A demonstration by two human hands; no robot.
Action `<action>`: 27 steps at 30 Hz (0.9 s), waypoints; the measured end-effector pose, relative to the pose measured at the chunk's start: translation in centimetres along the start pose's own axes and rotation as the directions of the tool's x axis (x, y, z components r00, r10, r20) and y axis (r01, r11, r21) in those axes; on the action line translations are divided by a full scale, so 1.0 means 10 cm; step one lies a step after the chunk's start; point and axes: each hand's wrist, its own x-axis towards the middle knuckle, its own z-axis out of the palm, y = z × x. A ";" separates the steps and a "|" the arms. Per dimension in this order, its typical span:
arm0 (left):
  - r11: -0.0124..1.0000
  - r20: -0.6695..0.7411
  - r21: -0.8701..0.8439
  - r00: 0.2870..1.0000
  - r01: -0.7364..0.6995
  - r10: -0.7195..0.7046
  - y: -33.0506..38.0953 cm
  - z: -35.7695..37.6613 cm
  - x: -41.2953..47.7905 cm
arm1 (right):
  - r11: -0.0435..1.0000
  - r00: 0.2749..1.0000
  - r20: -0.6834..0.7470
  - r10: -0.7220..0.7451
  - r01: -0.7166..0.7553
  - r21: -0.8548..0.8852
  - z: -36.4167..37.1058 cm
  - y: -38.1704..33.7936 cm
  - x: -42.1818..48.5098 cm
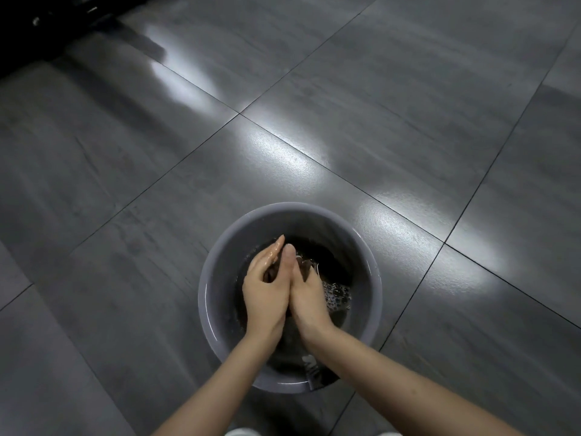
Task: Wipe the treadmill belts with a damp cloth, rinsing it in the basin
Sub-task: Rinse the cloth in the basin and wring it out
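Head view: the grey basin (210, 297) stands on the tiled floor (393, 114), lower centre of frame, holding dark water with suds (338, 296) at its right side. I read the left hand (265, 294) and right hand (311, 302) as pressed together over the water to work dirt out of the cloth (270, 274), a dark wad between the palms. The left fingers grip the cloth. The right fingers are hidden, so I cannot tell. No treadmill belt is identifiable.

Head view, steeply downward, near basin (217, 278)
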 end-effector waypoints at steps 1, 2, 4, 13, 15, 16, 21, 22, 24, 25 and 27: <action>0.996 -0.032 -0.064 0.998 0.060 -0.062 0.01 0.03 -0.01 | 0.998 0.999 -0.028 -0.042 0.040 -0.047 0.01 0.02 0.00; 0.986 -0.067 -0.115 0.989 0.123 -0.131 0.02 0.05 -0.02 | 0.993 0.995 -0.051 -0.080 0.075 -0.096 0.01 0.05 0.01; 0.970 -0.141 -0.133 0.965 0.204 -0.222 0.01 0.08 -0.01 | 0.972 0.985 -0.090 -0.147 0.127 -0.198 0.00 0.10 0.04; 0.958 -0.283 -0.037 0.917 0.283 -0.281 -0.07 0.12 0.07 | 0.883 0.953 -0.101 -0.285 0.221 -0.414 -0.04 0.14 0.08; 0.955 -0.264 -0.027 0.919 0.296 -0.292 -0.11 0.11 0.09 | 0.881 0.958 -0.078 -0.275 0.219 -0.418 -0.04 0.18 0.11; 0.955 -0.253 -0.014 0.923 0.296 -0.290 -0.12 0.10 0.10 | 0.879 0.960 -0.063 -0.273 0.223 -0.423 -0.04 0.21 0.14; 0.950 -0.225 0.041 0.929 0.310 -0.293 -0.18 0.08 0.17 | 0.850 0.952 -0.029 -0.304 0.257 -0.460 -0.07 0.25 0.24; 0.952 -0.227 0.043 0.931 0.304 -0.287 -0.19 0.09 0.18 | 0.846 0.949 -0.036 -0.313 0.261 -0.465 -0.07 0.25 0.25; 0.958 -0.214 0.066 0.942 0.277 -0.258 -0.18 0.09 0.21 | 0.846 0.946 -0.051 -0.319 0.260 -0.465 -0.05 0.24 0.26; 0.958 -0.181 0.070 0.948 0.278 -0.262 -0.17 0.09 0.22 | 0.853 0.951 -0.054 -0.304 0.246 -0.461 -0.05 0.22 0.26; 0.942 -0.055 0.065 0.943 0.331 -0.327 -0.14 0.06 0.29 | 0.884 0.975 -0.065 -0.213 0.164 -0.439 -0.06 0.15 0.24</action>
